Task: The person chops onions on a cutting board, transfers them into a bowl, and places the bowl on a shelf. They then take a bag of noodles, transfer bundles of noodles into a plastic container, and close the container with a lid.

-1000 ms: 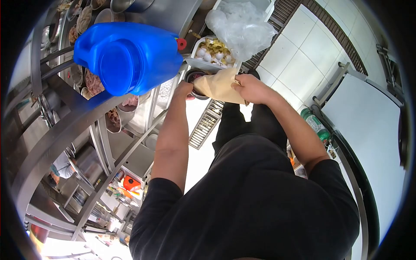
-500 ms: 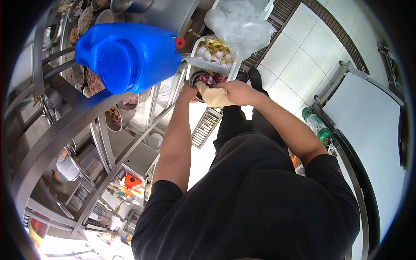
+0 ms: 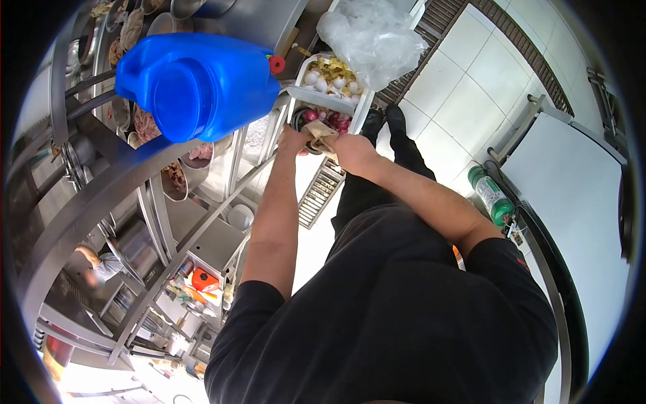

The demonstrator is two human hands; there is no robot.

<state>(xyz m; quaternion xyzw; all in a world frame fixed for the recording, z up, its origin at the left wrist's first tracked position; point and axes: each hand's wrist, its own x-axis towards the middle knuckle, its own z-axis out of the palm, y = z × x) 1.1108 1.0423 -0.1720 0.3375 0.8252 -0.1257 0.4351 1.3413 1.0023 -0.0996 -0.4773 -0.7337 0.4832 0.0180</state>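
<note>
**Brown paper held between two bare hands beside red onions**

Crumpled brown paper lies between the two hands, over the near edge of a dark, round, deep-sided container. The right hand pinches the paper, its fingers drawn together. The left hand is at the container's side; its fingertips are largely hidden, so whether they grip the rim or the paper cannot be told. Glossy red-purple onions show just beyond the paper. Farther out, a white rectangular plastic tub holds white rounded pieces and yellowish scraps; a crumpled clear plastic bag lies next to these. To the left stands a large blue plastic jug; below the hands, a slotted metal floor grate.
</note>
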